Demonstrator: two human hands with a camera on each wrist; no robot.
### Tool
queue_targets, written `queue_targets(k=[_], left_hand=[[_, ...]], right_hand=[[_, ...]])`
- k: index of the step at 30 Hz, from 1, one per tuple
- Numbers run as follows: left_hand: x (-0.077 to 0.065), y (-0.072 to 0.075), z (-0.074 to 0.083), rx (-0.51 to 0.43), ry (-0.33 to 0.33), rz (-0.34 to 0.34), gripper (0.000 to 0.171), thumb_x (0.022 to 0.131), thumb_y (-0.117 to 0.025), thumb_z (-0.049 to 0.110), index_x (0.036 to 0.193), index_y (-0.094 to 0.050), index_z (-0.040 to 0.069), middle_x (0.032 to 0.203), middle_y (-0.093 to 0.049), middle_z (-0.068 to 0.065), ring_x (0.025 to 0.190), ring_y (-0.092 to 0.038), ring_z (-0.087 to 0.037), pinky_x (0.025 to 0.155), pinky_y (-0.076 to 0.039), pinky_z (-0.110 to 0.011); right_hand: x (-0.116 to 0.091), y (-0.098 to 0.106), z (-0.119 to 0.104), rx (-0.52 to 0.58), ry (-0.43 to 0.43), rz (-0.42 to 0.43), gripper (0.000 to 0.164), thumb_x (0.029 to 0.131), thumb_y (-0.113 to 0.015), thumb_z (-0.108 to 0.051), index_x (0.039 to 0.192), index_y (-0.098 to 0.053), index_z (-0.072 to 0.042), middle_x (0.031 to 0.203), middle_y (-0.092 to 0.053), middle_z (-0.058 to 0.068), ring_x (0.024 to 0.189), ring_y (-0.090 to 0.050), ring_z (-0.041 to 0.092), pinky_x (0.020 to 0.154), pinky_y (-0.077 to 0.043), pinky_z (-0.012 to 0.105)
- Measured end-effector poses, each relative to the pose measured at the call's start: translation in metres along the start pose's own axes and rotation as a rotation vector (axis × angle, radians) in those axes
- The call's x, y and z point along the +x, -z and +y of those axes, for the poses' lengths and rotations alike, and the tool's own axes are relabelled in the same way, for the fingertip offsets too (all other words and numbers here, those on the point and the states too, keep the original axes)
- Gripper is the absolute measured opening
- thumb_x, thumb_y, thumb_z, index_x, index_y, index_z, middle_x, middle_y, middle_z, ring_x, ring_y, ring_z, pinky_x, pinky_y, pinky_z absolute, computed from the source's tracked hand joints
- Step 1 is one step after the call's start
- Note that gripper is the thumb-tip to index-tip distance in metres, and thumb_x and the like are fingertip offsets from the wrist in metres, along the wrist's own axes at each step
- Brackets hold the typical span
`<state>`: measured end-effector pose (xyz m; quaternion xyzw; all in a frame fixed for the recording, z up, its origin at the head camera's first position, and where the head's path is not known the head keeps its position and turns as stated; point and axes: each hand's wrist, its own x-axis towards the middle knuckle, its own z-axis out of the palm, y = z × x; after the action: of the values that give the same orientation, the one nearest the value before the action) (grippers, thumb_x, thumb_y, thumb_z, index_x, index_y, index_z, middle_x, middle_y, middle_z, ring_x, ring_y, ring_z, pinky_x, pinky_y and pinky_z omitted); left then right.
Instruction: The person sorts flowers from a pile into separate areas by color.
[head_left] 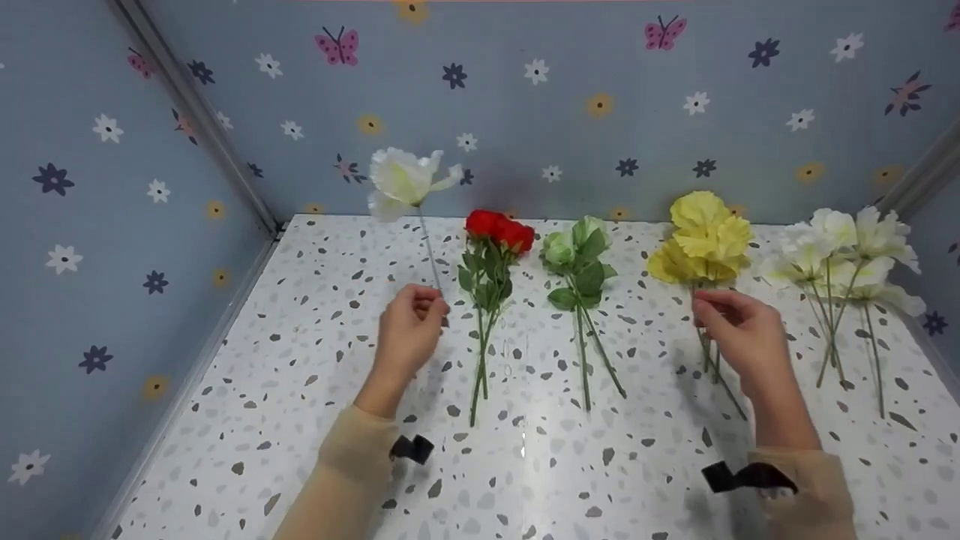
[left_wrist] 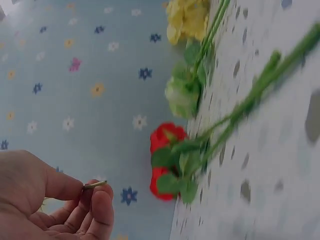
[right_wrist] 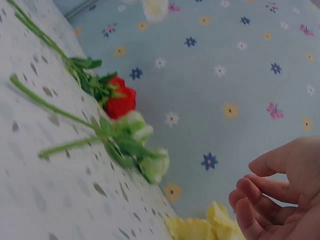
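Observation:
My left hand [head_left: 411, 330] pinches the thin stem of a white artificial flower [head_left: 405, 182] between thumb and fingers. Its bloom stands upright above the table, left of the red roses [head_left: 499, 231]. In the left wrist view the cut end of the stem [left_wrist: 96, 184] sticks out past the fingertips. Over the stems of the yellow flowers [head_left: 709, 240] hovers my right hand [head_left: 742, 330]. The right wrist view shows its fingers [right_wrist: 246, 212] loosely bent, the thumb apart from them and nothing held.
Green-white roses [head_left: 577, 247] lie between the red and yellow bunches. Several white flowers [head_left: 847, 251] lie at the far right. The speckled white table [head_left: 322, 360] is bounded by patterned blue panels [head_left: 525, 112] at the back and sides.

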<state>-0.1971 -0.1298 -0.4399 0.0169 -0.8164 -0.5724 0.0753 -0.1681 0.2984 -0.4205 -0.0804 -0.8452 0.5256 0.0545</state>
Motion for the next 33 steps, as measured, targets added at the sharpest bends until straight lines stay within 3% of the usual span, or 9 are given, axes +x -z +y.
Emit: queue_targets(k=[3, 7, 14, 22, 33], left_hand=[[-0.017, -0.03, 0.012, -0.049, -0.05, -0.095, 0.015, 0.097, -0.064, 0.007, 0.11, -0.062, 0.001, 0.095, -0.069, -0.008, 0.084, -0.066, -0.022, 0.073, -0.059, -0.032], [-0.037, -0.063, 0.024, -0.093, -0.1, -0.218, 0.011, 0.097, -0.064, 0.006, 0.108, -0.062, 0.003, 0.094, -0.068, -0.006, 0.083, -0.066, -0.02, 0.073, -0.058, -0.03], [-0.065, -0.105, 0.038, -0.109, -0.179, -0.342, 0.008, 0.098, -0.063, 0.007, 0.106, -0.063, 0.005, 0.089, -0.069, -0.002, 0.077, -0.065, -0.011, 0.071, -0.058, -0.027], [-0.081, -0.12, 0.042, -0.094, -0.243, -0.389, 0.007, 0.095, -0.066, 0.006, 0.101, -0.065, 0.009, 0.087, -0.068, 0.003, 0.077, -0.063, -0.006, 0.072, -0.057, -0.024], [-0.081, -0.117, 0.039, -0.065, -0.214, -0.452, 0.005, 0.095, -0.067, 0.012, 0.096, -0.071, 0.01, 0.085, -0.07, 0.005, 0.076, -0.066, -0.005, 0.072, -0.057, -0.023]], right_hand=[[-0.011, -0.031, -0.014, 0.067, 0.05, -0.086, 0.04, 0.098, -0.068, -0.033, 0.127, -0.066, -0.005, 0.115, -0.067, 0.014, 0.099, -0.066, 0.025, 0.08, -0.058, 0.027], [-0.026, -0.069, -0.027, 0.149, 0.12, -0.181, 0.036, 0.097, -0.07, -0.027, 0.123, -0.068, -0.003, 0.11, -0.069, 0.015, 0.097, -0.067, 0.031, 0.08, -0.059, 0.035], [-0.048, -0.101, -0.042, 0.191, 0.144, -0.197, 0.033, 0.098, -0.069, -0.032, 0.122, -0.071, -0.01, 0.109, -0.071, 0.01, 0.095, -0.068, 0.019, 0.079, -0.059, 0.036], [-0.055, -0.107, -0.036, 0.263, 0.241, -0.187, 0.021, 0.096, -0.071, -0.022, 0.112, -0.075, -0.008, 0.109, -0.073, 0.007, 0.094, -0.067, 0.02, 0.075, -0.057, 0.028], [-0.053, -0.104, -0.037, 0.28, 0.265, -0.158, 0.016, 0.094, -0.073, -0.02, 0.106, -0.077, -0.009, 0.101, -0.075, 0.007, 0.084, -0.068, 0.022, 0.072, -0.058, 0.028]])
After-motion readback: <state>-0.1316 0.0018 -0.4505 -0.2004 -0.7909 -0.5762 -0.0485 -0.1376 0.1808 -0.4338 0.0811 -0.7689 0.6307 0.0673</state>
